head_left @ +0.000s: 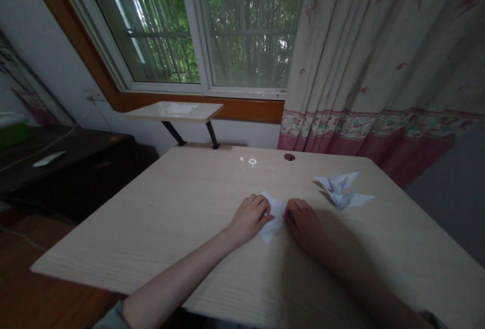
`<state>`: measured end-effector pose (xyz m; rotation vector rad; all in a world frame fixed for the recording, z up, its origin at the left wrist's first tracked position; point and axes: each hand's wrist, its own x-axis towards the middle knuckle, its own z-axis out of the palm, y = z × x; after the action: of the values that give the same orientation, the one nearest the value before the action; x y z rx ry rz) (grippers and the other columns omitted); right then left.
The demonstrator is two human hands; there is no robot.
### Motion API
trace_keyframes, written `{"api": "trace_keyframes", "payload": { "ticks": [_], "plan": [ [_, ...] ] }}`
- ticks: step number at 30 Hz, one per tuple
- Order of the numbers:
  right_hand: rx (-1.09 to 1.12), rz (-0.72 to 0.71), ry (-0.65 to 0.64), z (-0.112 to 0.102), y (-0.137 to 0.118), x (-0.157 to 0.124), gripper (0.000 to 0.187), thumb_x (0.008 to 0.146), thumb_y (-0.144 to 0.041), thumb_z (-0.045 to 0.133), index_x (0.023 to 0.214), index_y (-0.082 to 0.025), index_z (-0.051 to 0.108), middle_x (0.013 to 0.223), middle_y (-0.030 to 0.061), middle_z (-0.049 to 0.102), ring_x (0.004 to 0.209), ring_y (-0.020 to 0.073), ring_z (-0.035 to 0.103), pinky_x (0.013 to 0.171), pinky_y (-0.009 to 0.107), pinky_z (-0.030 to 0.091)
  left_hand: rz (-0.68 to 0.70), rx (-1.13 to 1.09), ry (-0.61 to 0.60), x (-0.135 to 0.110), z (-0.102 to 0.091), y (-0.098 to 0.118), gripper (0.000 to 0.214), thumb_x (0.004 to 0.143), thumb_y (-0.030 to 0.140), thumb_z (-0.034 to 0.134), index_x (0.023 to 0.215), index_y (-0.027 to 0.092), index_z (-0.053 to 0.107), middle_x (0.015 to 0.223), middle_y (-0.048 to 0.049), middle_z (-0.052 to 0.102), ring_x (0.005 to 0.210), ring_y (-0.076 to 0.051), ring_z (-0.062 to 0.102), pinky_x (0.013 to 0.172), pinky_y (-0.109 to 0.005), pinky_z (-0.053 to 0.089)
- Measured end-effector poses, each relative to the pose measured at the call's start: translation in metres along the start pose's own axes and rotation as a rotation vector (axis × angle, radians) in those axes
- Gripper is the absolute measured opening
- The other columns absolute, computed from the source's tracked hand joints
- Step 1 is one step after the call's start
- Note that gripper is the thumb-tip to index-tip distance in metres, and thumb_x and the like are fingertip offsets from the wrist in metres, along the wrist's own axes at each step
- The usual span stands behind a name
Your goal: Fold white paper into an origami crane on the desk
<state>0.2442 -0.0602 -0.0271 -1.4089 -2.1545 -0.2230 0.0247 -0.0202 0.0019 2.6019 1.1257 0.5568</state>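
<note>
A small folded sheet of white paper (pixel 275 218) lies on the light wooden desk (pixel 182 218), near its middle. My left hand (pixel 250 218) rests on the paper's left side, fingers curled and pressing it down. My right hand (pixel 302 219) presses the paper's right edge, fingers bent together. To the right of my hands a finished folded paper crane (pixel 342 189) lies on the desk, untouched.
A round cable hole (pixel 289 157) sits near the desk's far edge. A small raised shelf (pixel 175 111) stands at the back left under the window. A patterned curtain (pixel 379 66) hangs at the right. A dark low cabinet (pixel 56 162) is at the left.
</note>
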Motion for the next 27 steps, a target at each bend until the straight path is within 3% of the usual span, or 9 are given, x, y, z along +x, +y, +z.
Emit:
{"api": "trace_keyframes", "payload": {
  "ticks": [6, 15, 23, 27],
  "plan": [
    [0.015, 0.025, 0.003, 0.008, 0.003, 0.000, 0.022, 0.093, -0.005, 0.040, 0.089, -0.023, 0.051, 0.089, 0.0077, 0.063, 0.084, 0.0245, 0.062, 0.077, 0.037, 0.052, 0.021, -0.058, 0.000, 0.000, 0.000, -0.005, 0.010, 0.097, 0.029, 0.068, 0.098, 0.021, 0.062, 0.108, -0.0031, 0.067, 0.103, -0.023, 0.057, 0.091, -0.035, 0.042],
    [0.159, 0.035, -0.064, 0.003, 0.009, -0.001, 0.030, 0.083, 0.003, 0.039, 0.090, -0.023, 0.052, 0.092, 0.0060, 0.063, 0.085, 0.0217, 0.060, 0.080, 0.034, 0.051, 0.104, -0.172, -0.026, 0.000, -0.004, -0.013, 0.006, 0.099, 0.021, 0.064, 0.104, 0.022, 0.065, 0.113, -0.0034, 0.068, 0.109, -0.023, 0.057, 0.097, -0.036, 0.043],
    [0.196, 0.002, -0.007, 0.003, 0.010, -0.002, 0.036, 0.079, 0.005, 0.037, 0.092, -0.023, 0.056, 0.094, 0.0067, 0.064, 0.087, 0.0225, 0.061, 0.081, 0.037, 0.054, 0.184, -0.138, -0.026, -0.002, -0.007, -0.015, 0.017, 0.102, 0.023, 0.060, 0.118, 0.025, 0.066, 0.118, -0.0034, 0.069, 0.111, -0.022, 0.058, 0.097, -0.036, 0.045],
    [0.177, -0.037, 0.050, 0.009, 0.016, -0.006, 0.043, 0.084, 0.003, 0.034, 0.108, -0.022, 0.060, 0.104, 0.0092, 0.068, 0.099, 0.0234, 0.064, 0.092, 0.042, 0.054, 0.208, -0.088, -0.009, -0.003, -0.005, -0.015, 0.017, 0.102, 0.023, 0.060, 0.114, 0.027, 0.070, 0.119, -0.0024, 0.069, 0.110, -0.022, 0.060, 0.095, -0.037, 0.046]
  ]
}}
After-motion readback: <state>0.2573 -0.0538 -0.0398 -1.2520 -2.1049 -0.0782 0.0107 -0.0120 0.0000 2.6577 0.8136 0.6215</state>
